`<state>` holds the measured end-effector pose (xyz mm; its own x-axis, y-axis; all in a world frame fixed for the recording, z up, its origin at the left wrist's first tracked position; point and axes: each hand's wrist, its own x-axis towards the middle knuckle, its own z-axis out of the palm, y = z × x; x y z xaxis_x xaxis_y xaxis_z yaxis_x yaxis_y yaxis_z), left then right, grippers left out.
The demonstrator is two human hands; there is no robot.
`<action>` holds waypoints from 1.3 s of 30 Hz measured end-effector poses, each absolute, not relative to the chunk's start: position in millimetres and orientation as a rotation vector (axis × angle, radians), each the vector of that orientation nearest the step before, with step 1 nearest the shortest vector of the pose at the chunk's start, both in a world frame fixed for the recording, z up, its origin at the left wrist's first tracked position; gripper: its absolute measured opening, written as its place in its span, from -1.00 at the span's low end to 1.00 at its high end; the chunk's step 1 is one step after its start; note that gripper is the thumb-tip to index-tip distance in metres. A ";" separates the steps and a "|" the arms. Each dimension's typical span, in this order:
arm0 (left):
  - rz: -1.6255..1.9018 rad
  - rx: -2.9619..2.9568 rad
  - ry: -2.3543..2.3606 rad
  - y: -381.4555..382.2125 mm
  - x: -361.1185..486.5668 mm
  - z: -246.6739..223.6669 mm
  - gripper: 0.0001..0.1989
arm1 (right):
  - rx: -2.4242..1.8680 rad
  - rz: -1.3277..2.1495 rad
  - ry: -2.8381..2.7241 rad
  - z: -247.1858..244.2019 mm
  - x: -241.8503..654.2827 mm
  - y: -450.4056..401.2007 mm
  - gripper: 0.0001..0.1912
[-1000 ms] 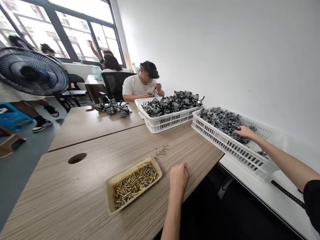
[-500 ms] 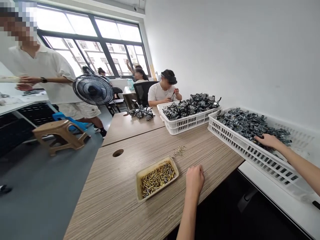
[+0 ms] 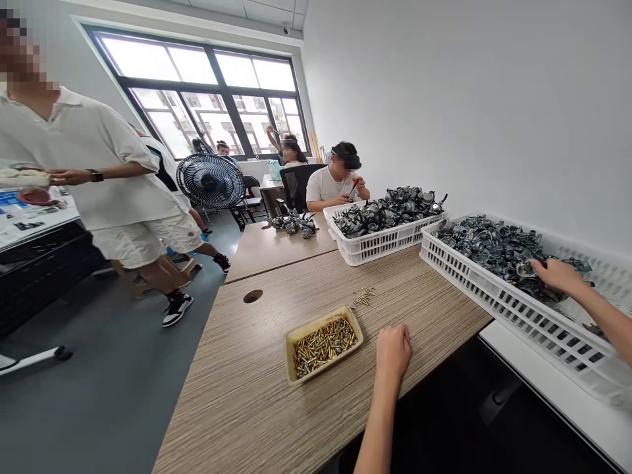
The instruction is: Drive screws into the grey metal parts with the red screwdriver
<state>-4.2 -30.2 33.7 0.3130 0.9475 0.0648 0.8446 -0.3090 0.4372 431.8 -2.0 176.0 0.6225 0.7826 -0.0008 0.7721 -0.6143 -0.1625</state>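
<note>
My left hand [image 3: 393, 350] rests on the wooden table with its fingers curled under; whatever they may hold is hidden. Nearby, to its left, is a cream plastic tray [image 3: 288, 355] filled with small brass pins [image 3: 326, 343]. A loose pile of the same brass pins [image 3: 364, 296] lies beyond the tray. My right hand [image 3: 560, 275] reaches into a white slotted basket [image 3: 459, 271] heaped with grey cast-metal parts [image 3: 486, 240] that look like carburetor bodies. Its fingers and thumb are closed on one carburetor body [image 3: 524, 268] at the heap's near side.
Behind stands another white basket [image 3: 365, 253] piled with assembled carburetors [image 3: 395, 207]. More carburetors [image 3: 293, 222] lie on the far table, where a seated person [image 3: 326, 187] works with a red-handled screwdriver. A fan [image 3: 211, 181] and a walking person [image 3: 99, 164] are at left.
My right hand has lifted slightly from the heap, gripping a carburetor body. My left hand stays on the table. The view has turned left, and the person at left has stepped along.
</note>
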 end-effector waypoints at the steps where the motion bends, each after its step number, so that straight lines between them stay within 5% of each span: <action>1: 0.460 2.261 1.609 -29.9 -4.1 32.9 -0.68 | -2.672 0.051 -1.275 183.8 426.9 -3.2 -0.47; 7: 0.555 2.220 1.594 -27.5 -3.9 24.6 -0.71 | -2.394 -0.061 -1.277 215.1 375.9 1.0 -0.48; 15: 1.222 1.916 1.465 -26.1 -4.3 12.0 -0.78 | -1.760 0.601 -1.555 150.4 240.6 23.8 -0.55; 19: 1.378 1.854 1.460 -22.5 -2.4 5.3 -0.30 | -1.604 0.751 -1.554 86.1 168.8 32.4 -0.54; 23: 1.446 1.762 1.591 -16.9 -2.4 -3.0 -0.19 | -1.526 0.927 -1.518 39.5 125.4 36.0 -0.52; 39: 1.434 1.650 1.513 -13.1 -6.2 -2.3 -0.36 | -1.455 1.315 -1.488 24.0 156.7 22.1 -0.52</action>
<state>-6.2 -13.1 -2.3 -0.1593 0.9164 0.3671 0.4156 -0.2751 0.8670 156.7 22.1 24.0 -0.1570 0.9708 -0.1815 0.2993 -0.1284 -0.9455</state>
